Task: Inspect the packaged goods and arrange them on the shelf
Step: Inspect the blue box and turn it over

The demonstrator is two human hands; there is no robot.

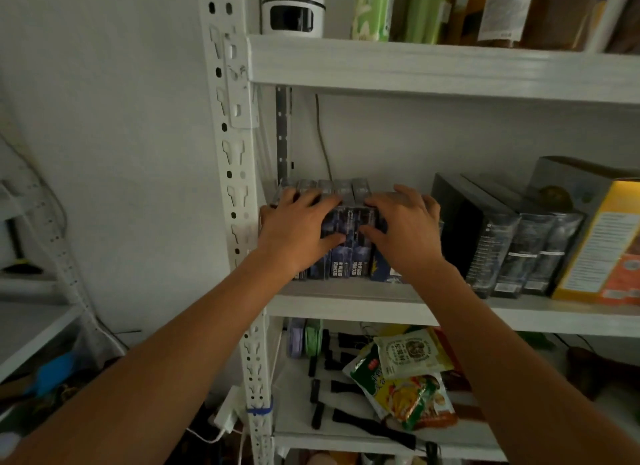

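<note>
Gripping a row of dark blue boxes (349, 249) at the left end of the middle shelf (346, 303).

The boxes stand upright, side by side, just beside the white slotted upright (239, 194). The left hand (298, 230) and right hand (403, 230) each clasp the row, fingers bent over the box tops and thumbs pressed on the fronts. Further right along the same board stand black boxes (485, 232), then a yellow carton (602, 242) at the right edge. Snack packets (408, 385) lie on the board below.
</note>
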